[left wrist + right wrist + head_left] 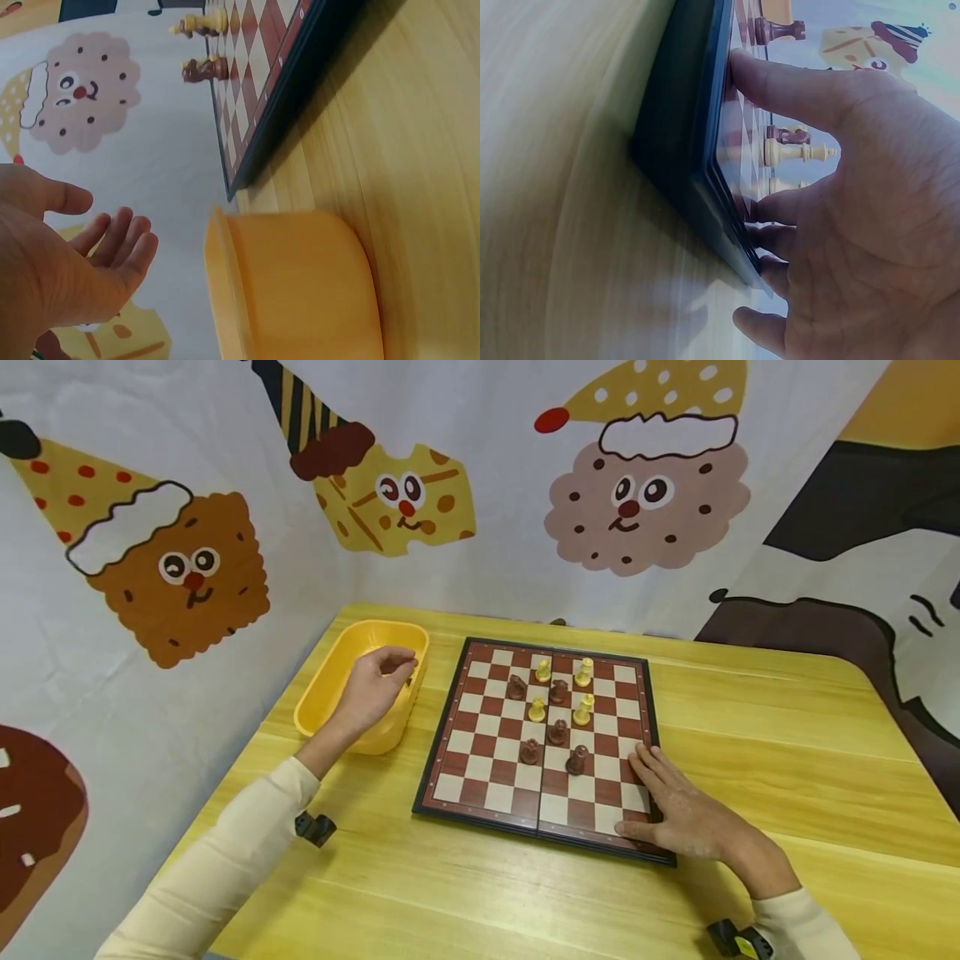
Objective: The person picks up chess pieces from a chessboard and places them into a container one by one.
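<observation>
Over the yellow plastic basket [315, 693], my left hand [375, 689] hangs with loosely bent fingers. In the left wrist view that hand [67, 259] has its thumb apart from the fingers, and no object shows between them. My right hand [686, 810] rests at the right edge of the chessboard [480, 768], thumb and fingertips touching its top. Its fingers [780, 206] lie fairly straight in the right wrist view. Several cream chess pieces [583, 710] and dark brown chess pieces [577, 761] stand on the board, mostly around its middle and far side.
The board and basket sit on a wood-grain table [780, 743]. A white cloth [495, 527] printed with cartoon biscuits and cheese hangs behind and to the left. Small dark bits [409, 682] show near the basket's right side, too small to identify.
</observation>
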Tool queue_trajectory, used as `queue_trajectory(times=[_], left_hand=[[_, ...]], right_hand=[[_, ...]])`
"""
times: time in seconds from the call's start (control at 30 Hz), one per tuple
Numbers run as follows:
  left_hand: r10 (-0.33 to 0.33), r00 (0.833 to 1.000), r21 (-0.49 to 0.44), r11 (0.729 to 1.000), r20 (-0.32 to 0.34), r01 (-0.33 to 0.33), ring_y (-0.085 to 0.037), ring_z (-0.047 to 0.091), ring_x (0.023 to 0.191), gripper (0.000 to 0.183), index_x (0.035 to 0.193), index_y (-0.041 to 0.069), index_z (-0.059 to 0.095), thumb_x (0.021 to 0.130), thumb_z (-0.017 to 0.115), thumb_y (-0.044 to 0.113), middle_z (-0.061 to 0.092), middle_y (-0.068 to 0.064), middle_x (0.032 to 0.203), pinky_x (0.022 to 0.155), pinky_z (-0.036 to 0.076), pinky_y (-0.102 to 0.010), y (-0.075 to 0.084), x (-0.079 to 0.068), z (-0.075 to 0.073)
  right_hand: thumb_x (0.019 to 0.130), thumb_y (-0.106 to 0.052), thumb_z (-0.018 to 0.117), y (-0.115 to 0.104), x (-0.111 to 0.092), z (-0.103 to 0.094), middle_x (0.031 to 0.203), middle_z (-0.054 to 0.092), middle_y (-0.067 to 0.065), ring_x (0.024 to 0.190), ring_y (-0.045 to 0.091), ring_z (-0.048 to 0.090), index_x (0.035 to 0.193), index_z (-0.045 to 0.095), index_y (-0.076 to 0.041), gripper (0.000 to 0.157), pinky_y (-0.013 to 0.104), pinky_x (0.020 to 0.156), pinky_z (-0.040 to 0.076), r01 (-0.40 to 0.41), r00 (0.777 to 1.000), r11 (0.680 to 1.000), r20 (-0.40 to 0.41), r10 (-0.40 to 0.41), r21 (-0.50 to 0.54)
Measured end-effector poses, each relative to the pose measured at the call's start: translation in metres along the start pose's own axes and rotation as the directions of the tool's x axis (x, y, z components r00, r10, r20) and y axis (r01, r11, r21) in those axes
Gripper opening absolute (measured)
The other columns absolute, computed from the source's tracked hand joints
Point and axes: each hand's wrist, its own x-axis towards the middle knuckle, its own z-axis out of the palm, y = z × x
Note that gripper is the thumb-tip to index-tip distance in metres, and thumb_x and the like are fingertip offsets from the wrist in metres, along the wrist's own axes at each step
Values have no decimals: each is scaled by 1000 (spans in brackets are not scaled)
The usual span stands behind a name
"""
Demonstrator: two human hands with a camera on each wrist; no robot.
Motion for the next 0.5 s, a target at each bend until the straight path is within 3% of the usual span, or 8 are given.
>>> queue_trajectory(times=[0.17, 0.3, 0.4, 0.5], left_hand=[[15, 998, -48, 999, 59, -12, -33, 62, 111, 29, 126, -8, 65, 105, 58, 10, 66, -23, 121, 93, 52, -43, 5, -2, 9], [31, 991, -148, 989, 129, -12, -31, 61, 116, 30, 131, -6, 62, 106, 57, 11, 64, -22, 127, 99, 50, -44, 4, -3, 17], [54, 978, -248, 969, 203, -2, -33, 60, 118, 29, 131, -5, 62, 106, 57, 9, 62, -23, 129, 103, 48, -46, 2, -3, 28], [86, 952, -290, 957, 293, 3, -37, 60, 119, 30, 132, -7, 60, 105, 57, 6, 61, -25, 131, 103, 47, -52, 0, -5, 39]], right_hand=[[89, -64, 68, -2, 1, 0, 166, 9, 25, 151, 45, 5, 160, 20, 5, 109, 69, 111, 24, -2, 1000, 1000, -1, 2, 2], [89, -64, 68, -1, 1, -1, 166, 7, 25, 151, 45, 3, 160, 18, 5, 111, 70, 111, 22, -12, 1000, 1000, 11, 12, 16], [88, -62, 70, -1, 2, -2, 166, 6, 26, 151, 46, 1, 160, 18, 5, 111, 72, 111, 20, -12, 1000, 999, 13, 11, 38], [88, -58, 73, 0, 2, -2, 166, 6, 27, 151, 47, 0, 159, 18, 7, 111, 73, 111, 17, -9, 1000, 998, 13, 8, 67]])
